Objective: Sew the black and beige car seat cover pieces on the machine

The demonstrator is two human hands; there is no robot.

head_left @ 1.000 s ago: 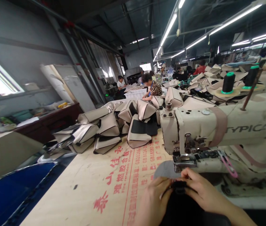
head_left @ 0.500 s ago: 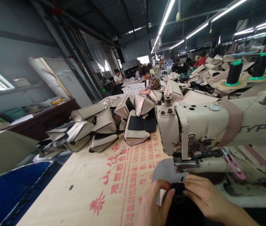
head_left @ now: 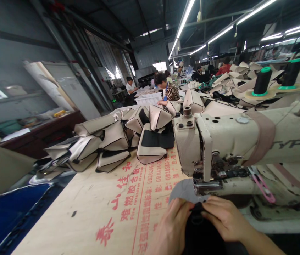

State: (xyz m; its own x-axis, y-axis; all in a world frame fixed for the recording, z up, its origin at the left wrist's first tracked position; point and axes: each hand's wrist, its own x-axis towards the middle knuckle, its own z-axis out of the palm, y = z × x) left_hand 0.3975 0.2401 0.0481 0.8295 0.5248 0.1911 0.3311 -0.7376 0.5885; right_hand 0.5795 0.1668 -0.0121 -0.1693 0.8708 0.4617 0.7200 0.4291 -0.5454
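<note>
a: what have the hands got?

b: the left hand (head_left: 170, 226) and the right hand (head_left: 226, 217) are both closed on a black fabric piece (head_left: 200, 230), pinching its top edge between fingers and thumbs, with the rest of it hanging down toward the person

a: where is that piece, exactly?

b: at the near edge of the counter (head_left: 67, 202), just in front of the presser foot (head_left: 207, 187) of a cream sewing machine (head_left: 227, 138) marked "typical". a rounded grey fabric panel (head_left: 184, 190) spreads out right behind the hands, though the fingers cover the spot where it meets the black, so i can't tell whether the two are joined

a: why pinch it so close to the foot?

b: that grip would keep the edge lined up and easy to steer right where the needle works

a: and the stuff around the machine?

b: a heap of beige-and-black padded upholstery panels (head_left: 112, 140) sits on the counter just beyond, probably kept there so they're within easy reach. two cones of black thread (head_left: 262, 81) stand up behind the machine head, placed to feed down into it. a blue padded piece (head_left: 14, 223) lies off to the left, and further back a co-worker in a leopard-print top (head_left: 173, 92) bends over another counter
</note>
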